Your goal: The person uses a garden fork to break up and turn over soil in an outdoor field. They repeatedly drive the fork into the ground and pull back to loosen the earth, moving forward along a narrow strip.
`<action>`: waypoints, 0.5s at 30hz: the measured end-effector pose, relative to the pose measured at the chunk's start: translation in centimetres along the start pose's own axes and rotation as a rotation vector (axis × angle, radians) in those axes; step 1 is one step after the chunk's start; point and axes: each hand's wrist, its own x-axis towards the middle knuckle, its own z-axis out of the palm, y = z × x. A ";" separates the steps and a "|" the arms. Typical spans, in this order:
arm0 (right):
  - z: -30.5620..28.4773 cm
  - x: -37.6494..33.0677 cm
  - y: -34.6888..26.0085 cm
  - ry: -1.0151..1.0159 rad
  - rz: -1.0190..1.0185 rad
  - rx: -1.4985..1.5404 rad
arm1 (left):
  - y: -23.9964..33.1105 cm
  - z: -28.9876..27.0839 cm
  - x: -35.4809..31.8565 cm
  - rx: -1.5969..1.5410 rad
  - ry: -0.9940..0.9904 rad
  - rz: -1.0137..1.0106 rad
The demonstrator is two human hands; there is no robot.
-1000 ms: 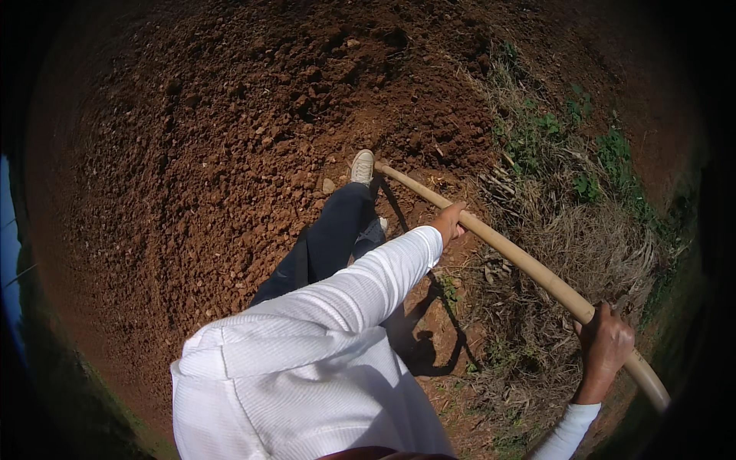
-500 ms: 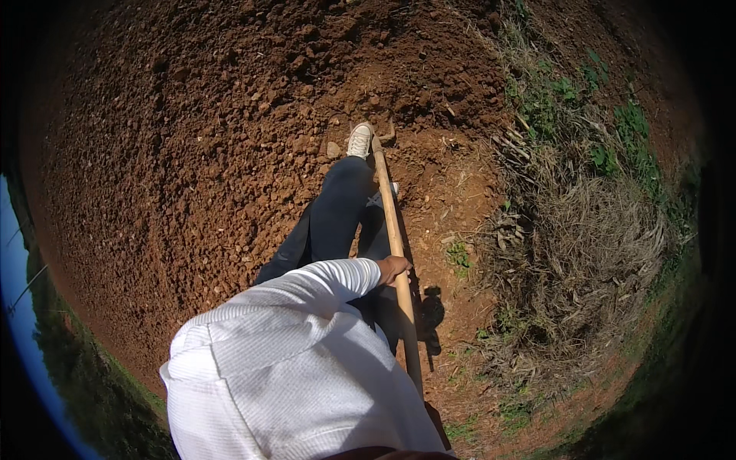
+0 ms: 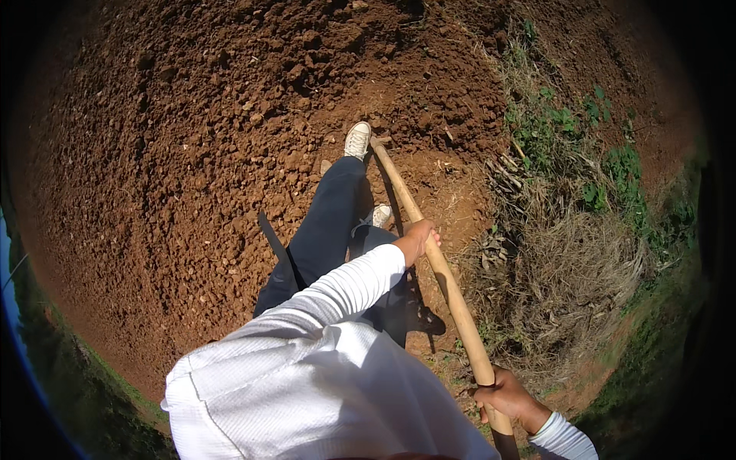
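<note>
A long wooden-handled hoe (image 3: 452,295) slants from the soil beside my front foot to the lower right. My left hand (image 3: 418,240) is wrapped round the middle of its handle. Lower down, near the handle's rear end, my right hand (image 3: 508,399) is closed round the wood as well. The hoe's head (image 3: 381,141) lies at the ground next to my white shoe (image 3: 357,141); it is small and soil-coloured here, so its shape hardly shows.
Loose, clumpy reddish soil (image 3: 192,169) spreads ahead and to the left. My other shoe (image 3: 379,215) stands farther back on smoother earth. Along the right runs a heap of dry grass (image 3: 575,261) with green weeds (image 3: 594,192).
The handle's rear end has swung out to the right. My left hand has moved up and right with it, and my right hand has come into view gripping the handle.
</note>
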 end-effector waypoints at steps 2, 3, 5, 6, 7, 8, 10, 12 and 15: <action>0.9 1.9 2.6 0.014 -0.133 -0.079 | -1.5 -1.2 0.8 0.014 0.061 -0.088; 1.2 2.8 4.3 0.014 -0.099 0.001 | -1.8 -1.8 1.4 0.027 0.049 -0.065; 2.2 5.9 8.1 0.093 -0.152 -0.198 | -4.2 -3.4 1.9 0.051 0.115 -0.052; 2.8 7.7 10.0 0.107 -0.162 -0.193 | -5.3 -4.2 2.3 0.110 0.145 -0.024; 3.3 9.5 11.9 0.114 -0.166 -0.184 | -6.5 -5.0 2.7 0.170 0.173 0.002; 3.8 11.3 13.8 0.117 -0.219 -0.183 | -7.8 -5.8 3.2 0.113 0.189 -0.024; 4.0 15.0 17.2 0.100 -0.145 -0.209 | -10.0 -7.3 4.5 0.234 0.238 0.001; 4.5 18.6 20.4 0.134 -0.124 -0.253 | -11.9 -8.7 6.0 0.381 0.308 0.006; 6.0 23.7 25.1 0.254 -0.164 -0.353 | -13.5 -10.8 8.4 0.911 0.416 0.042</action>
